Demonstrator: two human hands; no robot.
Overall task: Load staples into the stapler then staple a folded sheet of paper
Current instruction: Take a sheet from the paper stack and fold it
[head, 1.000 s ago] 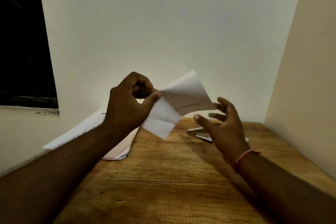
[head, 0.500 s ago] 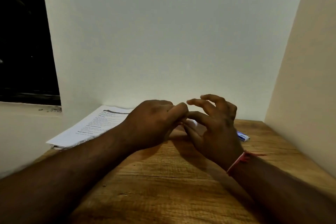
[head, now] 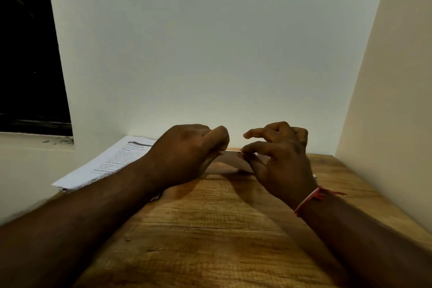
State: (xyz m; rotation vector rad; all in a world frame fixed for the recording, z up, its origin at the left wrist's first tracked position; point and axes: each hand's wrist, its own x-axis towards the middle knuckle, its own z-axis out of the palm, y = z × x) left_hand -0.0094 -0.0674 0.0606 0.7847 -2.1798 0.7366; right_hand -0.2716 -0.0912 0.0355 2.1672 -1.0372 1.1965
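Observation:
A folded sheet of paper (head: 232, 160) is held nearly edge-on just above the wooden table (head: 210, 229), so only its thin top edge and shaded underside show. My left hand (head: 187, 152) pinches its left end with curled fingers. My right hand (head: 278, 154) pinches its right end between thumb and forefinger, the other fingers raised. The stapler is hidden behind my right hand; only a small glint shows at the wrist.
A stack of printed pages (head: 105, 161) lies at the table's back left corner, partly under my left forearm. White walls close off the back and right sides. A dark window (head: 28, 54) sits at upper left.
The sheet came down from mid-air to just above the table and turned edge-on. My right hand closed onto it, and both hands have drawn apart along its edge.

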